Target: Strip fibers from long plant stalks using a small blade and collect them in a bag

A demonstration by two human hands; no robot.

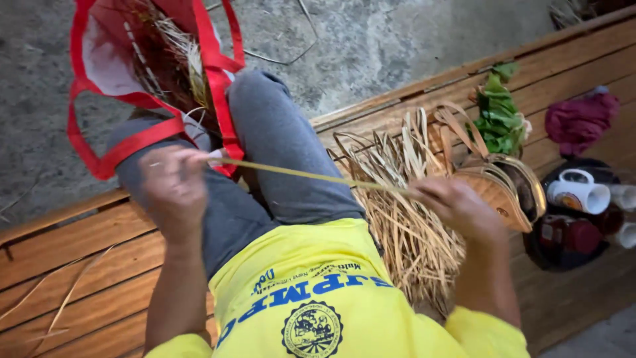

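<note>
Left hand [173, 182] and right hand [457, 204] are apart, each pinching one end of a pale strip [311, 175], so it stretches taut over the lap. Grip detail blurred. Dry strip pile [404, 225] lies on worktop [79, 258] by right hand for reach.

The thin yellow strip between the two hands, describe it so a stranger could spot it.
Start at the wooden bench and the grey-trousered lap. The thin yellow strip stretches across it from left hand to right hand: single and taut, unlike the loose pile of dry straw strips beside it.

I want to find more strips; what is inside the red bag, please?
The red bag holds dry straw-like strands and dark stalks near its open top. Its white lining shows; anything deeper is hidden by the folded cloth.
</note>
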